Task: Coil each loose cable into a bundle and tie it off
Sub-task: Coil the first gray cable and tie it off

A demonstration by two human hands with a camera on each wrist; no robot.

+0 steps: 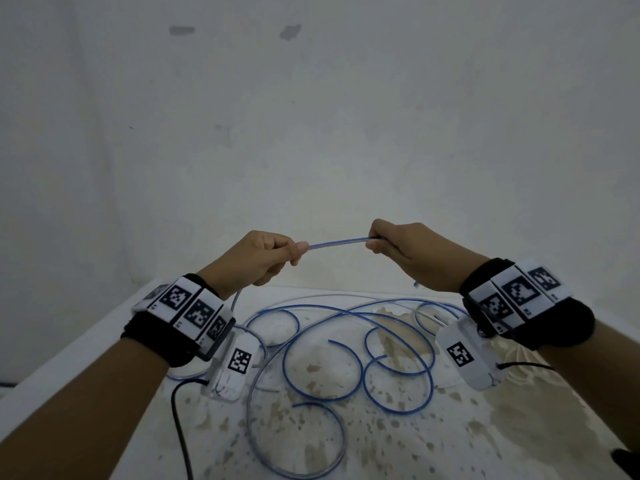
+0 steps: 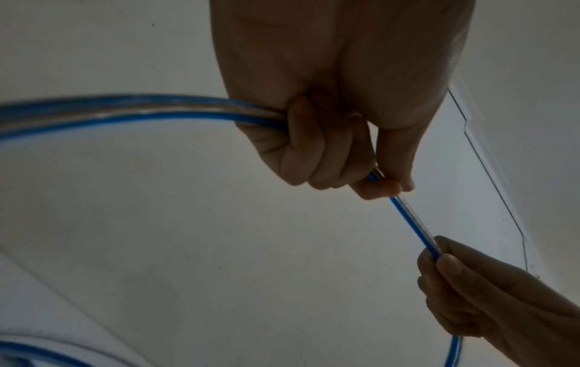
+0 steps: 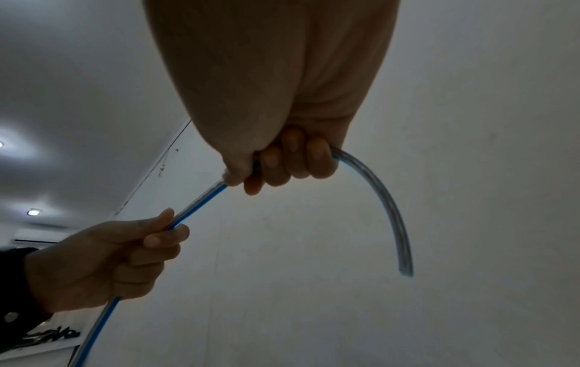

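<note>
A long clear cable with a blue stripe (image 1: 337, 242) stretches between my two raised hands. My left hand (image 1: 273, 254) grips it in a fist with the thumb on top. My right hand (image 1: 384, 242) holds it a short span away. In the left wrist view the cable (image 2: 411, 221) runs from my left hand (image 2: 345, 159) down to the right hand (image 2: 445, 268). In the right wrist view a short free end (image 3: 392, 213) curves down past my right hand (image 3: 282, 164); the left hand (image 3: 141, 243) grips lower. The rest lies in loose loops (image 1: 360, 358) on the table.
The white table (image 1: 450, 438) is stained with brown patches and meets a plain white wall (image 1: 311, 133) at the back. A thin black wire (image 1: 180, 431) trails from my left wrist device across the table's near left. A dark object (image 1: 628, 462) sits at the lower right edge.
</note>
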